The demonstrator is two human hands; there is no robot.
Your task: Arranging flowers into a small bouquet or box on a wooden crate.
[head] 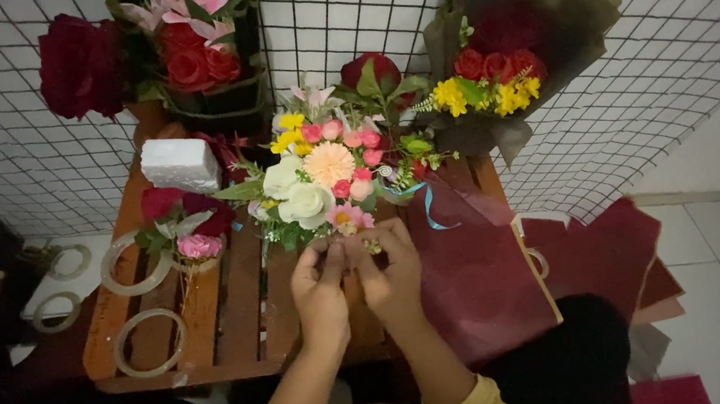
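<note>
Slatted wooden table [224, 322], matt paper sheet [479, 270]

Wrapped rose bouquet [502, 61], tape rolls [148, 343]

Slatted wood table [233, 316] w/ tape rolls [148, 343], white foam block [179, 163], dark red wrap sheet [479, 270], small flowers [188, 223].

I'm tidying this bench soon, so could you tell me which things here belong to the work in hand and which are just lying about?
In hand:
- mixed flower bunch, gripped at its base by the left hand and right hand

Lying about:
- wrapped red-and-yellow bouquet
- two tape rolls
- white foam block
- maroon wrapping paper
- loose red and pink flowers
</note>
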